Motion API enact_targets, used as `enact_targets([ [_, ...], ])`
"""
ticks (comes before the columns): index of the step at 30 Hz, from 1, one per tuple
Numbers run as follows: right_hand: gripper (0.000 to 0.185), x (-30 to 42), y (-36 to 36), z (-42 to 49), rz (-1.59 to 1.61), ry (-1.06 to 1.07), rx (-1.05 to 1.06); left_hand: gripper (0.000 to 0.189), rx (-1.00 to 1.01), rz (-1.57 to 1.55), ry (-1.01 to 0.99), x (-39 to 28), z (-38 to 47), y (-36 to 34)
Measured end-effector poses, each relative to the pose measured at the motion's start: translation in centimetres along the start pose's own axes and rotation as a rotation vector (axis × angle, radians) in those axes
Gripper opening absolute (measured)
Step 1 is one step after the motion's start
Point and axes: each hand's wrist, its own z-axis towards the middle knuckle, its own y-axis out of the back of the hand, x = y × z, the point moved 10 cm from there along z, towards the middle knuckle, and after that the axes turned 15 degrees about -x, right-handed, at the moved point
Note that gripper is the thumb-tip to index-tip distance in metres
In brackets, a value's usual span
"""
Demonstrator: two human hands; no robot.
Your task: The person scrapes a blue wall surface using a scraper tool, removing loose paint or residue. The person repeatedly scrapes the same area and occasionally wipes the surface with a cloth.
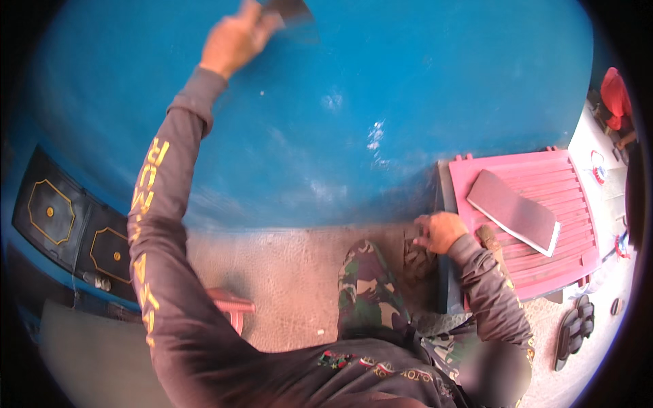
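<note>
My left hand [237,41] is raised at the top, its fingers closed on a dark flat piece [291,11]. Motion blurs that piece, so I cannot tell whether it is a blade or a sheet. It lies over a large blue painted surface [306,112] marked with pale scuffs and white chips. Lower right, my right hand [443,232] has bent fingers beside the edge of a pink slatted plastic top [535,285]; whether anything is in them is unclear. On that top lie a brown sheet with a white edge [512,206] and a brush [488,236], partly behind my right forearm.
Dark panels with yellow outlines [50,211] line the left side, near a clear bottle [97,280]. A red plastic stool [232,301] stands on the textured floor [285,285]. Black sandals [567,331] lie at right. A person in red [616,97] is at the far right.
</note>
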Motion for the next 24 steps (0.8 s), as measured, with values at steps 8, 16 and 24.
enact_targets([
  [8,0.050,0.3,-0.1,0.0,-0.002,0.015,-0.008,0.056,0.058,0.009,0.010,0.3,0.4,-0.3],
  [16,0.049,0.7,-0.2,-0.1,-0.029,0.065,-0.074,0.041,0.229,-0.010,-0.201,-3.2,-3.3,-2.2],
  [24,0.051,0.0,-0.8,-0.2,-0.051,0.021,0.018,0.043,0.100,-0.044,-0.146,-5.4,-2.5,-2.2],
])
